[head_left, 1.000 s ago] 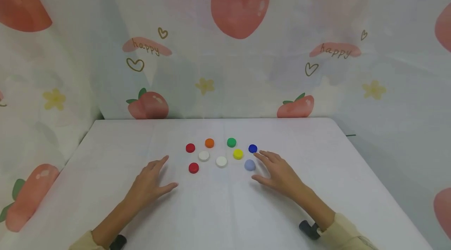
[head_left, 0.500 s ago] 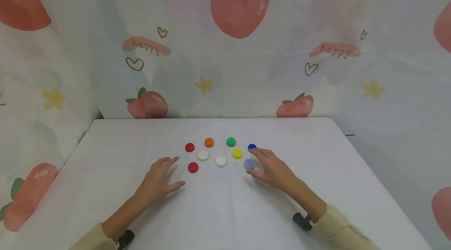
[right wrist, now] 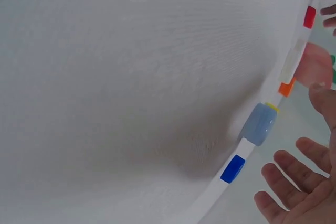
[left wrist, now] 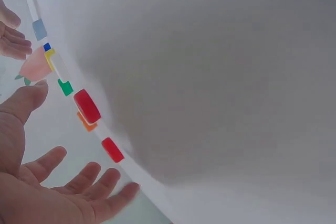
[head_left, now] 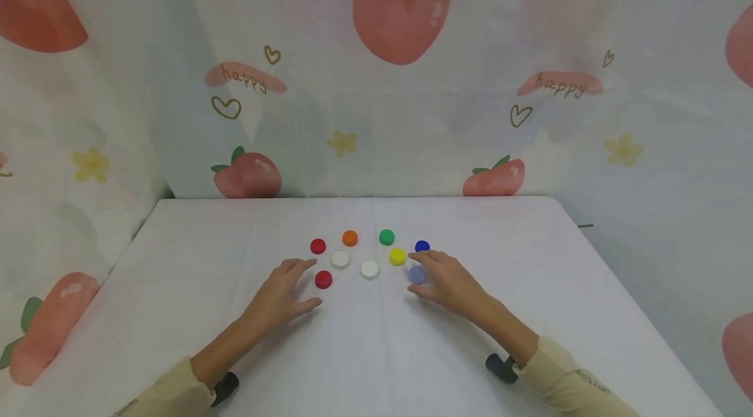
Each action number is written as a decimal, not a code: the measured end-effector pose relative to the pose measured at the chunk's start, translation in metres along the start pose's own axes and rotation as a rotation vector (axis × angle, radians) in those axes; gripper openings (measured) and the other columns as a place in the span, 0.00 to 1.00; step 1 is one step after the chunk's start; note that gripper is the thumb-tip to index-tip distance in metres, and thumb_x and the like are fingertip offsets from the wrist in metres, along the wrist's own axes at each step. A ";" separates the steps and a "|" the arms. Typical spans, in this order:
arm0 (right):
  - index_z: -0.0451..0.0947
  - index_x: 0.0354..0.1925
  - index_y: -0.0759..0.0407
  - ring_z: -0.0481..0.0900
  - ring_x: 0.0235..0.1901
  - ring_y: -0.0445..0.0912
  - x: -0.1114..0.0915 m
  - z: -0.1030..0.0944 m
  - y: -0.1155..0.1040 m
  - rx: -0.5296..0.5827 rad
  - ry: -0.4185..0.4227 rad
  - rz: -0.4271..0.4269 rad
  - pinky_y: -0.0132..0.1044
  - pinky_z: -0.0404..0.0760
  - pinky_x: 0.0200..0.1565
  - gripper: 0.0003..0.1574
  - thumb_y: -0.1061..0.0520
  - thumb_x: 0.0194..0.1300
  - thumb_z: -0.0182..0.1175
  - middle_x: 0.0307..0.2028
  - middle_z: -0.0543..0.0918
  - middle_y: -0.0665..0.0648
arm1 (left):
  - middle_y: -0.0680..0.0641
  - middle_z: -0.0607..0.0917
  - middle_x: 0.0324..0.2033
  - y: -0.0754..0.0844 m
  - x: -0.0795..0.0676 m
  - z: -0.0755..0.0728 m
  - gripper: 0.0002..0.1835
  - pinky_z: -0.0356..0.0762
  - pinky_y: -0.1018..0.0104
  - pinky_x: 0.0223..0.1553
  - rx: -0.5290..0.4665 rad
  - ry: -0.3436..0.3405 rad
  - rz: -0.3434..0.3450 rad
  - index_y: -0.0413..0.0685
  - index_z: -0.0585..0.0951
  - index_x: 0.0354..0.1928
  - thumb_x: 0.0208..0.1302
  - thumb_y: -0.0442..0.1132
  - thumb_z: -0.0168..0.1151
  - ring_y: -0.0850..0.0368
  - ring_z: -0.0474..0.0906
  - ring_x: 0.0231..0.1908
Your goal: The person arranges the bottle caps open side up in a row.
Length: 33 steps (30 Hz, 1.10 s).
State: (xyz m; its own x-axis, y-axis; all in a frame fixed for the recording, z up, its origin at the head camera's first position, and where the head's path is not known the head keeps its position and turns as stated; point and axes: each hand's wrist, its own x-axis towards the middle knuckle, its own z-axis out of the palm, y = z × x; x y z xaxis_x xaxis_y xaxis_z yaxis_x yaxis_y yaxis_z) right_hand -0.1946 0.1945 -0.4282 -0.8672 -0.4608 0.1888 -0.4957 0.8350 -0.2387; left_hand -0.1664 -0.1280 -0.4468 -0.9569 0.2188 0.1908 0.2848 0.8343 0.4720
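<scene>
Several small round plastic discs, like bottle caps, lie in a loose group on the white table. My left hand point(head_left: 282, 293) is spread just left of the near red disc point(head_left: 323, 280), thumb and fingers apart around nothing. The other red disc point(head_left: 318, 246) lies beyond its fingertips. My right hand point(head_left: 453, 283) is spread too, over the pale blue disc point(head_left: 417, 274), which it partly hides. Whether it touches that disc I cannot tell. The dark blue disc point(head_left: 422, 246) sits just beyond its fingers; the yellow disc point(head_left: 397, 257) is left of them. Both wrist views show relaxed, unfilled hands.
Between the hands lie two white discs point(head_left: 370, 270), with an orange disc point(head_left: 350, 238) and a green disc point(head_left: 386, 237) at the back. A peach-printed cloth point(head_left: 376, 110) hangs behind the white table point(head_left: 376, 351).
My left hand has moved right and slightly forward, up to the near red disc. My right hand has shifted left, over the pale blue disc. The discs stay where they were.
</scene>
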 end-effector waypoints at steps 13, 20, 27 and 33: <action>0.72 0.59 0.54 0.74 0.53 0.54 0.010 0.004 -0.007 0.073 -0.057 0.053 0.48 0.77 0.48 0.37 0.47 0.52 0.71 0.54 0.76 0.58 | 0.39 0.72 0.57 0.015 0.017 0.004 0.38 0.79 0.53 0.42 0.090 -0.019 0.027 0.49 0.74 0.60 0.43 0.47 0.77 0.44 0.70 0.55; 0.73 0.58 0.55 0.73 0.54 0.53 0.016 0.005 -0.011 0.056 -0.028 -0.016 0.48 0.75 0.51 0.36 0.47 0.53 0.71 0.54 0.76 0.57 | 0.41 0.73 0.56 0.022 0.026 0.006 0.37 0.76 0.52 0.47 0.112 -0.012 0.073 0.51 0.76 0.58 0.43 0.48 0.77 0.45 0.68 0.57; 0.73 0.59 0.54 0.73 0.54 0.51 0.023 0.008 -0.016 0.071 -0.044 -0.011 0.46 0.74 0.52 0.35 0.47 0.54 0.70 0.54 0.77 0.56 | 0.45 0.77 0.53 0.027 0.035 0.009 0.34 0.70 0.49 0.54 0.117 0.002 0.156 0.50 0.77 0.57 0.45 0.48 0.76 0.47 0.69 0.57; 0.73 0.59 0.54 0.73 0.54 0.50 0.031 0.011 -0.020 0.064 -0.071 -0.013 0.46 0.74 0.53 0.35 0.47 0.55 0.69 0.53 0.78 0.55 | 0.49 0.81 0.47 0.030 0.043 0.011 0.30 0.64 0.51 0.57 0.110 0.007 0.191 0.51 0.78 0.55 0.48 0.48 0.74 0.52 0.71 0.52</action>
State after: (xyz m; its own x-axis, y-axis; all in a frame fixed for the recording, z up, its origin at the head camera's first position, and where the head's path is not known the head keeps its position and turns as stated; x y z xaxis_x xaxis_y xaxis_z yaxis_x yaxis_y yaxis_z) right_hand -0.2118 0.1604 -0.4276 -0.8607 -0.4935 0.1252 -0.5071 0.8090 -0.2973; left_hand -0.1996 -0.0874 -0.4340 -0.8856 0.3747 0.2743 0.4527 0.8282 0.3304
